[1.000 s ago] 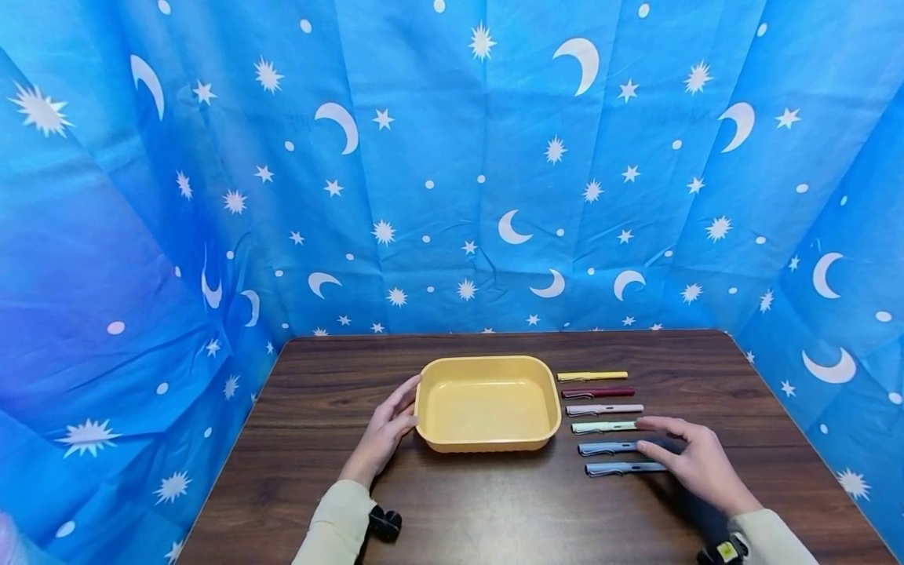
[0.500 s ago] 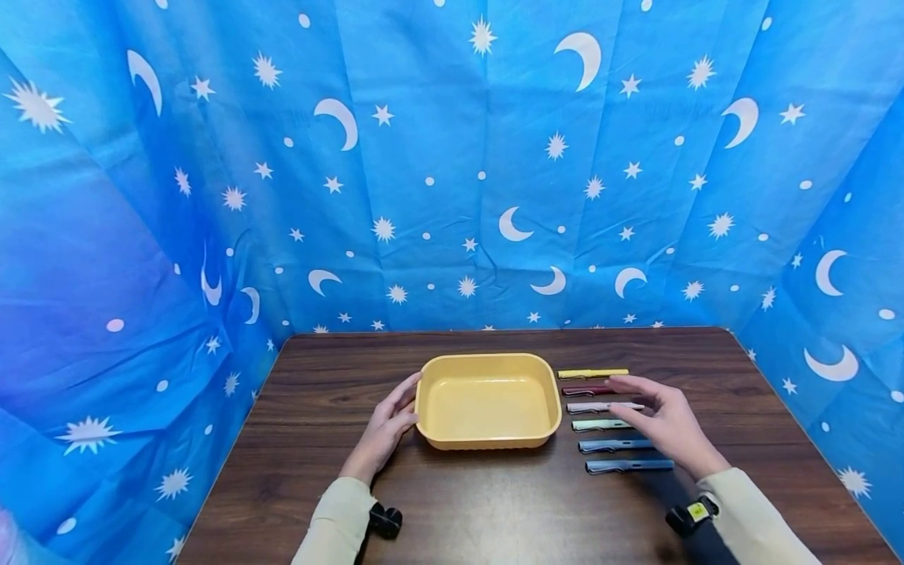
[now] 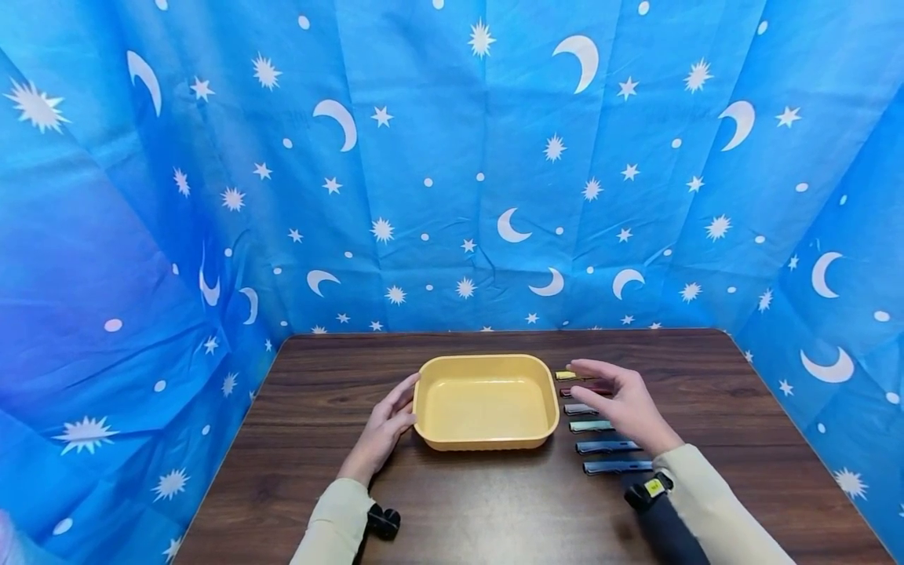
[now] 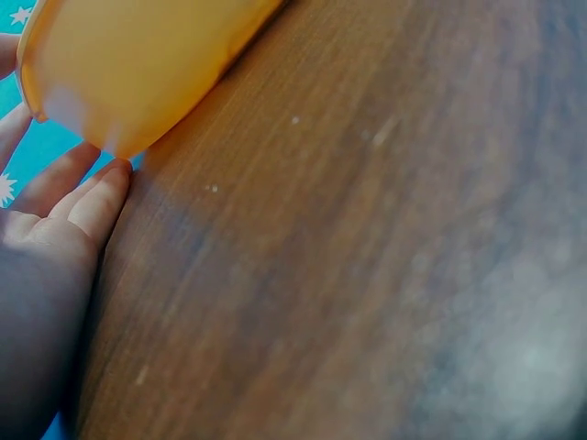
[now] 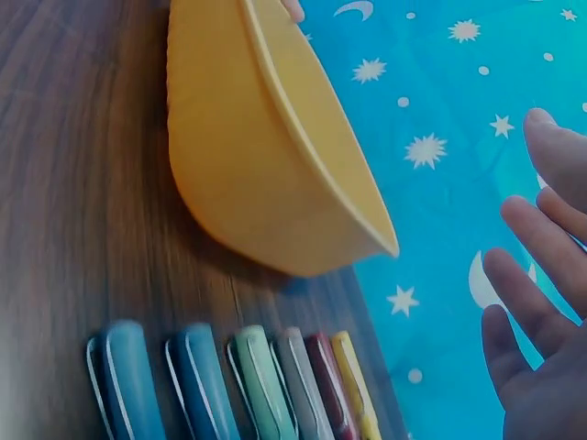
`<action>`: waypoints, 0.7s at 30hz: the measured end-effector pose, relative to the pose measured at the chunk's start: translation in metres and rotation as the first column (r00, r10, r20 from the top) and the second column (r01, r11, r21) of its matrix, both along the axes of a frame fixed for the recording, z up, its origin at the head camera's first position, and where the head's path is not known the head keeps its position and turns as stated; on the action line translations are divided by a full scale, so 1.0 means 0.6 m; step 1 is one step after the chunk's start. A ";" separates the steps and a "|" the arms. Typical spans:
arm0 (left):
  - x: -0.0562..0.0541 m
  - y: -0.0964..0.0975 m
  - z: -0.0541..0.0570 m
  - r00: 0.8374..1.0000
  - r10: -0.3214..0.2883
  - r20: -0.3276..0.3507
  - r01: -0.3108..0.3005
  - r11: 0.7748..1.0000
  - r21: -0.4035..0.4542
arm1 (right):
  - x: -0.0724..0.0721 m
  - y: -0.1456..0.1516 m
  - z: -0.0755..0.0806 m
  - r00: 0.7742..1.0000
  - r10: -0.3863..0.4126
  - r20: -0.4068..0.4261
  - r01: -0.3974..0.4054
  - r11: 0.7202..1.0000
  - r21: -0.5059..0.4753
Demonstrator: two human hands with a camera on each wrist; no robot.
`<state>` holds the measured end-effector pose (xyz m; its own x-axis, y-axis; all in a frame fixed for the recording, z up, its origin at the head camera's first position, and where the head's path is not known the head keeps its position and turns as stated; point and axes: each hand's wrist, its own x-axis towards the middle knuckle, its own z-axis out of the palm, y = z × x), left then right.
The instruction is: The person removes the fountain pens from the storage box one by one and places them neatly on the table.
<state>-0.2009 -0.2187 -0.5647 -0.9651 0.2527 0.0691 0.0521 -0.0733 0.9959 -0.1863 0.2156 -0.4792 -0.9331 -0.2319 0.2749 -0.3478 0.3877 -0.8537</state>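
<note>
A yellow rectangular basin (image 3: 487, 441) stands on the table. My left hand (image 3: 381, 431) rests its fingers against the basin's left end; in the left wrist view the fingers (image 4: 101, 202) are stretched out along that wall. To the right of the basin lies a column of capped pens with clips: yellow (image 3: 565, 375), dark red (image 3: 567, 392), grey (image 3: 579, 409), light green (image 3: 589, 426), and two blue ones, an upper pen (image 3: 600, 446) and a lower pen (image 3: 614, 467). Above the upper pens hovers my right hand (image 3: 628, 404), fingers spread, holding nothing and hiding their right ends.
The dark wood table (image 3: 466, 510) ends at a back edge in front of a blue curtain (image 3: 452, 157) printed with moons and stars. More of this curtain hangs on both sides. Each wrist wears a black camera, such as the right camera (image 3: 646, 492).
My right hand has moved left and away from me, from beside the green and blue pens to over the yellow and dark red ones. My left hand stays at the basin.
</note>
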 end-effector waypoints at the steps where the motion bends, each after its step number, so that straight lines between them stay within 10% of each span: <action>1: 0.000 0.000 0.000 1.000 0.001 0.000 -0.001 1.000 -0.001 | -0.003 -0.006 0.000 1.000 0.009 0.009 -0.009 1.000 -0.011; 21: -0.001 0.001 -0.002 1.000 -0.009 -0.004 0.009 1.000 0.026 | -0.042 -0.114 0.004 0.987 0.140 0.084 -0.139 0.990 -0.026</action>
